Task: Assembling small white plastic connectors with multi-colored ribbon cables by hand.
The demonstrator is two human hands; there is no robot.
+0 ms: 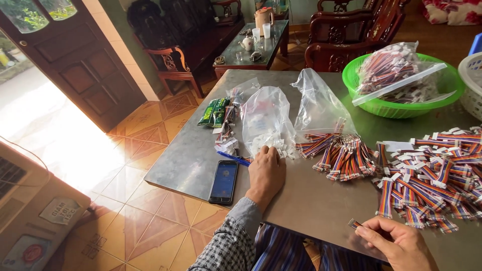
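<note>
White plastic connectors [273, 144] lie spilled at the mouth of a clear bag [266, 120], and the left hand [265, 173] rests palm down with its fingertips among them, loosely curled; whether it has pinched one I cannot tell. They lie just beyond those fingers, farther up the steel table [311, 200]. Near the table's front edge, the right hand [396, 243] grips a short ribbon cable [354, 224], its long axis slanting up-left toward the left hand. Heaps of coloured cables [432, 170] lie farther right.
</note>
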